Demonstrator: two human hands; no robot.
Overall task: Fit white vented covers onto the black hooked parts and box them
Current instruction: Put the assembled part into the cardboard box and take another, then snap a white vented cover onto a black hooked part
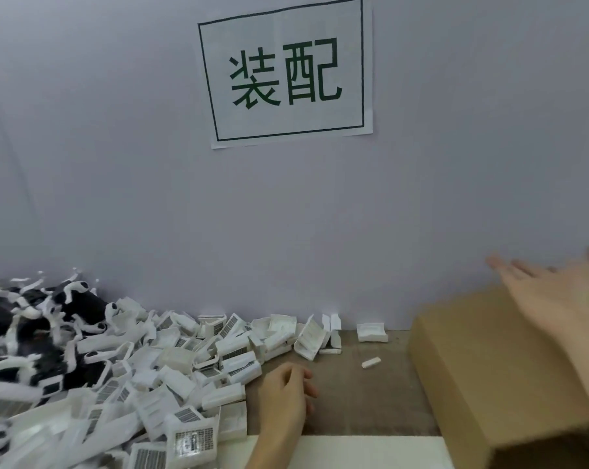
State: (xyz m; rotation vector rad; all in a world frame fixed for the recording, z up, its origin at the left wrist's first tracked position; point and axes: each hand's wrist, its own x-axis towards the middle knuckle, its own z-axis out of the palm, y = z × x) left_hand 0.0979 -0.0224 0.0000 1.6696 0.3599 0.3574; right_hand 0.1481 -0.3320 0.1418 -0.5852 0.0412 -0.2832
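**Hands empty at the worktop**

Left hand (pixel 286 394) resting on worktop (pixel 364 394), grip loosely curled, empty, beside heap of white vented covers (pixel 171 377). Black hooked parts (pixel 46 319) piled far left. Right hand (pixel 553 299) blurred, fingers spread, empty, above cardboard box (pixel 482 374).

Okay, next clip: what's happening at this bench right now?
A person sits at an assembly bench facing a wall sign. Neither hand holds a part. The left hand rests loosely curled on the bench beside a big heap of white vented covers, with black hooked parts piled further left. The right hand, blurred and with fingers straight, is above the cardboard box. A few loose covers lie by the wall.
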